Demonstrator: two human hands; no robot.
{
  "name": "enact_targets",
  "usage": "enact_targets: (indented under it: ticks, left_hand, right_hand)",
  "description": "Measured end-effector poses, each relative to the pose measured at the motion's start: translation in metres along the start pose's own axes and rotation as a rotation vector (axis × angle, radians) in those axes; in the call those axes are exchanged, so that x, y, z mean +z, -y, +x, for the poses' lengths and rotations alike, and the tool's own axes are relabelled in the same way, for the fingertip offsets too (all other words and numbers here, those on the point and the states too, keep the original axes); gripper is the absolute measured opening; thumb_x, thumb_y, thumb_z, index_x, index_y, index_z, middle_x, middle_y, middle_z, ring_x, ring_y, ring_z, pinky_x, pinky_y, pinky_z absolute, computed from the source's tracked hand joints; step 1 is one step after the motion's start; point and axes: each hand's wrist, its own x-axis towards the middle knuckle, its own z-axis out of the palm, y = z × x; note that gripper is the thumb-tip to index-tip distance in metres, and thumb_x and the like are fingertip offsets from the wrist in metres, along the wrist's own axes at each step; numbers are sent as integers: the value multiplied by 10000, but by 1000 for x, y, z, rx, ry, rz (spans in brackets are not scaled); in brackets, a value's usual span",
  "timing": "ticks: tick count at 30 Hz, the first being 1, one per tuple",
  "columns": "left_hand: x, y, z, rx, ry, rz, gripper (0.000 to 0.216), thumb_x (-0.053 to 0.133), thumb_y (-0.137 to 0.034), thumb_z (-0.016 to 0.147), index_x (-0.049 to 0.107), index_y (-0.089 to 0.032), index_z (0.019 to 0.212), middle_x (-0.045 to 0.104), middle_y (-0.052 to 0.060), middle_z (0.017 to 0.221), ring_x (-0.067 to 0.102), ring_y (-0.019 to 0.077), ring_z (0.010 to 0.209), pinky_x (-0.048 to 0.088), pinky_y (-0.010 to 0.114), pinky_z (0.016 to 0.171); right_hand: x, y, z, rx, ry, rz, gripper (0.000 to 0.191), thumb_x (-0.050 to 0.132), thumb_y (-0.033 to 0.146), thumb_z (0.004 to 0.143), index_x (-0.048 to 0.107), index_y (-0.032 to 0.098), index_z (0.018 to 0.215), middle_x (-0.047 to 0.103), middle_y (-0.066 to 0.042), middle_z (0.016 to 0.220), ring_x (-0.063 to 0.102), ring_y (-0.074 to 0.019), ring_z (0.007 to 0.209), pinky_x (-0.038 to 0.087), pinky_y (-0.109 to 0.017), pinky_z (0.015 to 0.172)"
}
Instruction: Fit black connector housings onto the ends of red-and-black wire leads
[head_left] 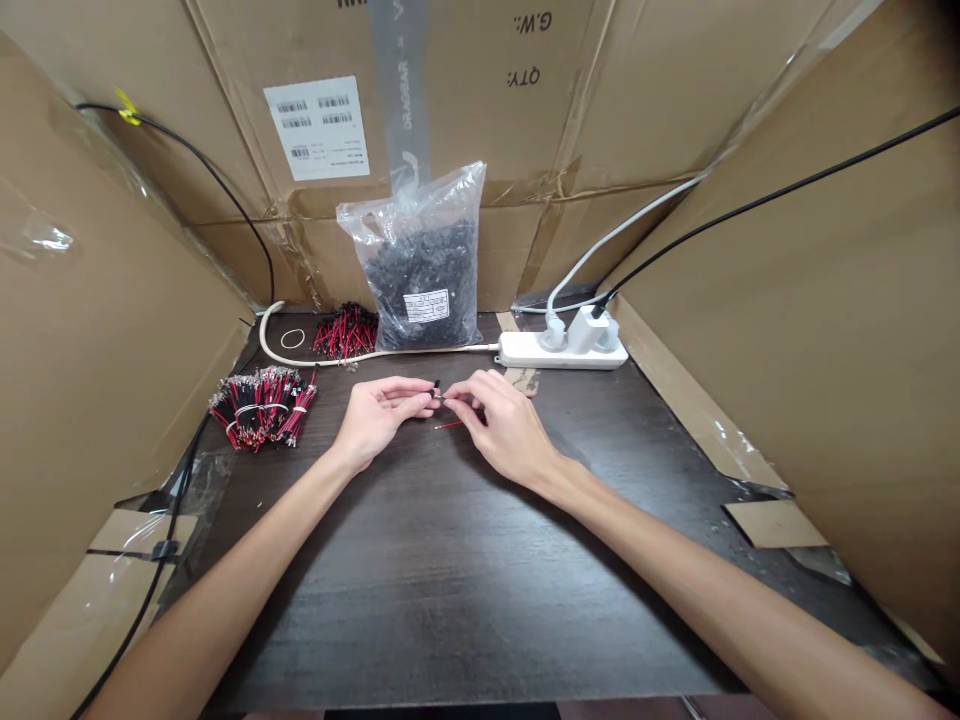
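Near the middle of the dark table, my left hand (381, 412) pinches a small black plastic piece (436, 388) between thumb and fingers. My right hand (501, 418) meets it from the other side, its thumb and forefinger closed on a thin wire whose tip touches or nearly touches the black piece. A red wire end (450, 425) sticks out below the right fingers. How far the wire sits inside the piece is too small to tell. Banded bundles of red and black wires (259, 408) lie left of my left hand.
A clear bag of small black parts (424, 270) leans against the cardboard back wall (480, 120). Beside it lies a pile of red and black wires (346, 332). A white power strip (517, 350) with plugs stands at back right. Cardboard walls enclose both sides.
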Motion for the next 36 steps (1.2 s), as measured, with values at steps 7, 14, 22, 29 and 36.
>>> enact_targets:
  ticks: [7, 14, 22, 29, 36]
  left_hand:
    - [-1, 0, 0, -22, 18, 0, 467, 906, -335, 558, 756, -105, 935, 773, 132, 897, 745, 252, 838, 592, 416, 877]
    - [-1, -1, 0, -28, 34, -10, 452, 906, -324, 561, 749, -93, 918, 772, 127, 854, 746, 234, 792, 603, 390, 837]
    - [1, 0, 0, 19, 57, 43, 399, 888, -343, 587, 758, -111, 885, 764, 104, 812, 730, 217, 752, 611, 345, 714]
    - [1, 2, 0, 59, 52, 89, 367, 870, -339, 605, 765, -121, 881, 757, 96, 816, 698, 188, 707, 582, 295, 612]
    - [1, 2, 0, 72, 53, 110, 346, 864, -321, 616, 771, -125, 885, 754, 93, 825, 678, 172, 697, 562, 278, 602]
  right_hand:
    - [-1, 0, 0, -19, 8, -9, 104, 537, 181, 972, 632, 195, 930, 679, -59, 897, 571, -208, 823, 457, -333, 709]
    - [0, 1, -1, -24, 18, -30, 121, 521, 175, 978, 628, 198, 927, 685, -59, 906, 563, -212, 830, 455, -345, 707]
    - [-1, 2, 0, -47, 18, -29, 129, 513, 171, 977, 632, 201, 937, 691, -66, 912, 566, -221, 840, 466, -354, 708]
    - [1, -1, -2, -7, -25, 21, 94, 547, 186, 959, 634, 201, 989, 671, -62, 870, 588, -213, 799, 482, -347, 699]
    - [0, -3, -1, -25, -48, 24, 81, 576, 203, 954, 654, 210, 932, 689, -54, 848, 581, -213, 777, 476, -362, 717]
